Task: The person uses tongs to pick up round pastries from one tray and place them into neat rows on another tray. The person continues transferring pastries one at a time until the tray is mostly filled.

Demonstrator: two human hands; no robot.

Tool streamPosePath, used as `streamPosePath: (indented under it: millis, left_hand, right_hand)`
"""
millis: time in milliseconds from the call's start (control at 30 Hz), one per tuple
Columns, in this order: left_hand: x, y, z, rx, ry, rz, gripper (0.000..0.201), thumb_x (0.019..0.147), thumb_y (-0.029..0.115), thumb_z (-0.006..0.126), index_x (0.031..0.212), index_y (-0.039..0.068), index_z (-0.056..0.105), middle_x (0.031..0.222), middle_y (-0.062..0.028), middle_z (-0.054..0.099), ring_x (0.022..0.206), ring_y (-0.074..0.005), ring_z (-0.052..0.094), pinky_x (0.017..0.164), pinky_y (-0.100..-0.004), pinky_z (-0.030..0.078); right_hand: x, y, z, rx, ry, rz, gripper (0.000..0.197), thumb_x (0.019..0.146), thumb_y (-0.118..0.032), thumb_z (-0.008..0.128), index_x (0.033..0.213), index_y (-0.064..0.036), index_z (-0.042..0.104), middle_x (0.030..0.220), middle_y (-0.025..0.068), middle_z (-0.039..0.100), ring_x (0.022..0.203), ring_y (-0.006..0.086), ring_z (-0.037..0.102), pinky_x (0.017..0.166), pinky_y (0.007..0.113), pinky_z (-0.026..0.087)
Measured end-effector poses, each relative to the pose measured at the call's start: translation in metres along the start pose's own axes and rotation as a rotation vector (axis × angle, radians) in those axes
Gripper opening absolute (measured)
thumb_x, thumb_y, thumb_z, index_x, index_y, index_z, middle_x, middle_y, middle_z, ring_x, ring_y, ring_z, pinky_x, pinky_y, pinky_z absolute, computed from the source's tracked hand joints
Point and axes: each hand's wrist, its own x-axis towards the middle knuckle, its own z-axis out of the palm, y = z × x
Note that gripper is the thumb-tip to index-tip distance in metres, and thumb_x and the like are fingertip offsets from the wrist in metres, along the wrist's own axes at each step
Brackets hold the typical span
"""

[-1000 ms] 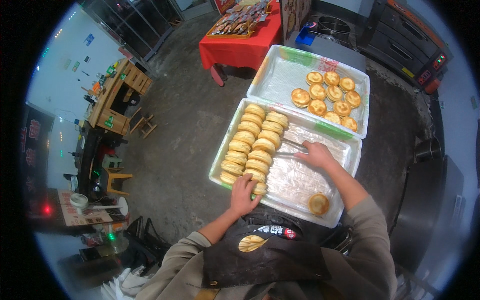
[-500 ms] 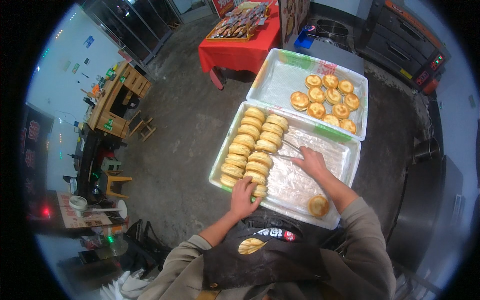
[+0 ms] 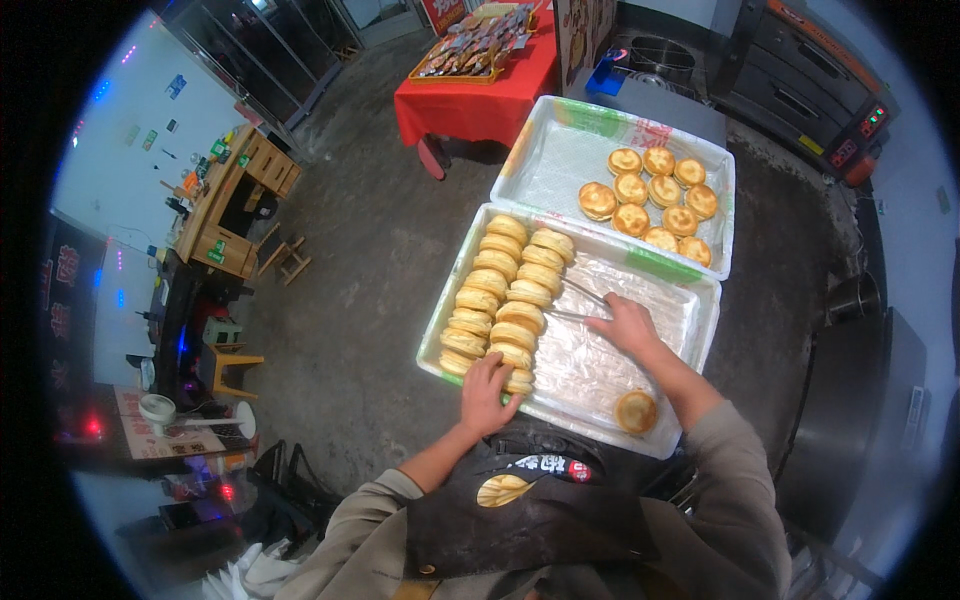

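Note:
Two rows of round, pale golden buns stand on edge in the left part of a near white foam box (image 3: 650, 330) lined with clear film. My left hand (image 3: 487, 397) is at the near end of the inner row (image 3: 514, 333), thumb and fingers closed about the end bun (image 3: 518, 382). Metal tongs (image 3: 585, 305) are gripped in my right hand (image 3: 630, 325). Their arms reach left to the middle of that row, one on each side of a bun; the tips are partly hidden. A single bun (image 3: 635, 411) lies flat in the box's near right corner.
Behind stands a second foam box (image 3: 540, 165) with several browned buns (image 3: 662, 190) lying flat. A red-draped table (image 3: 470, 100) bears a tray of packets (image 3: 470, 50). An oven (image 3: 800, 80) is at the far right, a wooden desk (image 3: 225, 220) at the left.
The gap in the middle of the inner row has narrowed, with the buns by the tongs sitting closer together. Both hands have hardly moved.

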Motion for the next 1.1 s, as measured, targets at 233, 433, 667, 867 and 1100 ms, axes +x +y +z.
streamPosePath:
  millis: [233,433,667,867,1100]
  left_hand:
    - [-0.001,0.000,0.004,-0.006,0.000,-0.024,0.061,0.083,0.029,0.083,0.137,0.006,0.065,0.150,-0.0207,0.055,0.140,-0.0443,0.052,0.118,-0.0575,0.041]
    - [-0.001,-0.001,0.005,-0.015,0.010,-0.031,0.062,0.083,0.029,0.082,0.137,0.006,0.065,0.150,-0.0206,0.056,0.139,-0.0442,0.053,0.117,-0.0573,0.041]
    - [0.002,0.005,0.002,0.005,0.051,-0.021,0.062,0.081,0.026,0.081,0.137,0.006,0.064,0.148,-0.0199,0.058,0.133,-0.0435,0.057,0.113,-0.0546,0.044]
    - [0.002,0.007,0.002,-0.024,0.025,-0.102,0.065,0.084,0.029,0.082,0.142,0.007,0.062,0.152,-0.0208,0.055,0.139,-0.0440,0.053,0.117,-0.0558,0.041]
    - [0.002,0.007,0.004,0.010,0.001,-0.092,0.065,0.084,0.029,0.082,0.141,0.007,0.062,0.151,-0.0211,0.055,0.140,-0.0440,0.053,0.118,-0.0553,0.041]
  right_hand:
    - [-0.035,0.019,-0.055,-0.003,-0.116,0.097,0.059,0.087,-0.047,0.089,0.119,0.0009,0.073,0.110,0.0265,0.078,0.107,0.0439,0.076,0.094,0.050,0.060]
    - [-0.070,0.036,-0.061,0.236,-0.253,0.147,0.059,0.088,-0.042,0.089,0.128,0.0001,0.076,0.118,0.0262,0.079,0.112,0.0368,0.077,0.101,0.044,0.058]
    - [-0.079,0.011,-0.018,0.377,-0.271,0.117,0.059,0.089,-0.045,0.088,0.125,0.0002,0.076,0.113,0.0247,0.079,0.108,0.0380,0.077,0.096,0.043,0.057]
    - [-0.066,0.013,0.002,0.330,-0.288,0.113,0.060,0.089,-0.045,0.087,0.125,0.0012,0.075,0.112,0.0253,0.079,0.106,0.0375,0.077,0.096,0.044,0.058]
    - [-0.053,0.016,0.006,0.323,-0.304,0.057,0.062,0.089,-0.049,0.085,0.126,0.0007,0.076,0.110,0.0239,0.080,0.104,0.0370,0.077,0.095,0.044,0.058]
